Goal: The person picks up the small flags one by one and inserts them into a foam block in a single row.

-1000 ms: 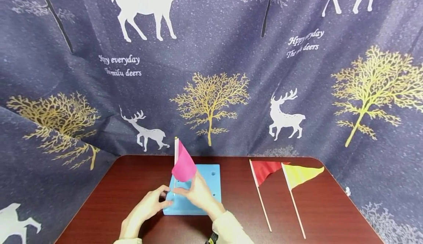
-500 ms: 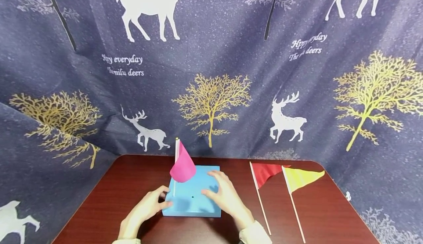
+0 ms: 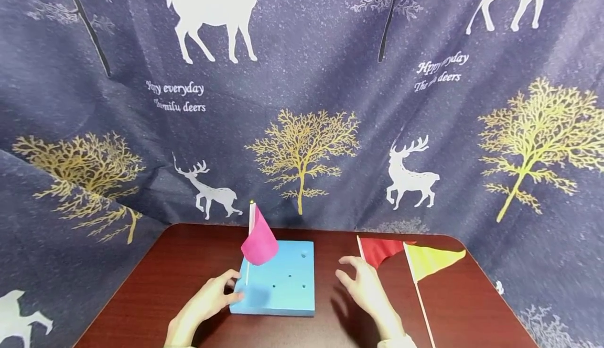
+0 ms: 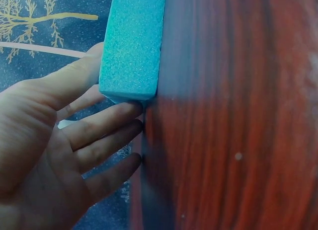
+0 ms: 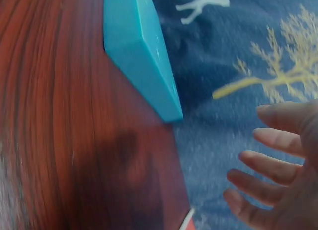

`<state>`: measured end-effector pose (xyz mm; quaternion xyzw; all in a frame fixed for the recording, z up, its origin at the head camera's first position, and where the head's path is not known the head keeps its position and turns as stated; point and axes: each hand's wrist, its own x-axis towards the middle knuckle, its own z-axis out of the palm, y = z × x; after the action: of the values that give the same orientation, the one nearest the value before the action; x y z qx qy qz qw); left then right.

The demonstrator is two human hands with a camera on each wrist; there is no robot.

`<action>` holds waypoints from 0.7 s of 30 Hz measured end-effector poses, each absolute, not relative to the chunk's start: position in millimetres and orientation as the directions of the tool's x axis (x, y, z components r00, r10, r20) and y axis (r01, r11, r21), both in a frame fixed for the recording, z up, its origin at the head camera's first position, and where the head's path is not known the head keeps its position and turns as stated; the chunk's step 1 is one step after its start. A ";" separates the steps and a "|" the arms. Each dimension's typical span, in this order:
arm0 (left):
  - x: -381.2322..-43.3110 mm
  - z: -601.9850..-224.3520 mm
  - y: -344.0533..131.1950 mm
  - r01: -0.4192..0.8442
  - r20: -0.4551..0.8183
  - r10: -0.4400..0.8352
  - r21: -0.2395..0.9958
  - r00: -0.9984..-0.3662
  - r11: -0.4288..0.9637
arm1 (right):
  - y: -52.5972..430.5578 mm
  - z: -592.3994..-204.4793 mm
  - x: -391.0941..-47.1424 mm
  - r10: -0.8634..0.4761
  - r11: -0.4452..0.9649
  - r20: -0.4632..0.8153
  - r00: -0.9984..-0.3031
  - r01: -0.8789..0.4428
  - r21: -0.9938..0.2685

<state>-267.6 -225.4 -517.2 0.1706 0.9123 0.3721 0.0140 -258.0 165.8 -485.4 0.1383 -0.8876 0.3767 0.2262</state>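
A blue foam block (image 3: 292, 301) with several small holes lies on the table. From its left part rises the thin white stick of a pink flag (image 3: 261, 244), upright. My left hand (image 3: 206, 302) holds the block by its left side, the thumb on the top edge and the fingers against the side face. To the right of the block, my right hand (image 3: 370, 291) is raised over the table, its fingers spread and relaxed, nothing in them. Just beyond it lies a red flag (image 3: 377, 251), its stick mostly hidden behind that hand. A yellow flag (image 3: 431, 261) lies farther right.
The brown wood-grain table (image 3: 189, 253) has rounded far corners. Behind it hangs a dark blue cloth (image 3: 330, 75) printed with white deer and golden trees.
My right hand has let go of the pink flag's stick and moved right, past the block towards the red flag. The pink flag stands by itself. My left hand stays at the block.
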 end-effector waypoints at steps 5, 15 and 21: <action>-268.2 -516.9 -226.7 0.303 0.089 0.337 0.687 -0.937 0.661 | 185.0 -490.8 -253.8 0.021 0.682 0.418 -0.908 -0.293 -0.670; -270.6 -519.9 -224.0 0.309 0.089 0.346 0.688 -0.934 0.657 | 223.7 -495.2 -248.3 0.069 0.777 0.236 -0.969 -0.096 -0.622; -268.9 -516.5 -227.2 0.302 0.076 0.349 0.691 -0.934 0.657 | 229.0 -498.4 -245.1 0.081 0.800 0.102 -0.992 0.004 -0.600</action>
<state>-268.9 -227.2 -516.5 0.1791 0.9097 0.3734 0.0317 -245.1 229.0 -498.4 -0.0224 -0.9466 0.3157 0.0612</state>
